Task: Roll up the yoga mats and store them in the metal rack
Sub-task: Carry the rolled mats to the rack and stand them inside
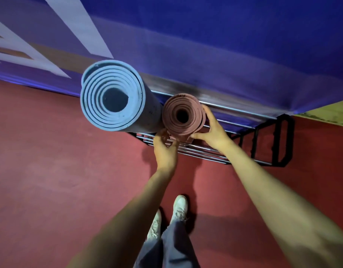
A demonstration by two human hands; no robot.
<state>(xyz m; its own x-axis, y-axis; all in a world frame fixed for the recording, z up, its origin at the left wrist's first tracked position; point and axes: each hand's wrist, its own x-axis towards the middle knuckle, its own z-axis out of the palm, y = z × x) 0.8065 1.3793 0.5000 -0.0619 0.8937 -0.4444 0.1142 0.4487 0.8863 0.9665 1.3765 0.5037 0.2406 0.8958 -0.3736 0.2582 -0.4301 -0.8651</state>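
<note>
both hands [212, 130] gripped the pink mat [183, 116] upright in the rack [215, 153], beside the blue mat [112, 97]; a loose grip could let it unroll.

the blue mat [112, 97] filled the left end of the rack [203, 152]; the pink mat [183, 115] stood touching it, with no gap between. to its right the bars lay bare up to the black end frame [279, 144]. the wall [224, 55] closed the back; the floor [50, 151] side was open.
</note>
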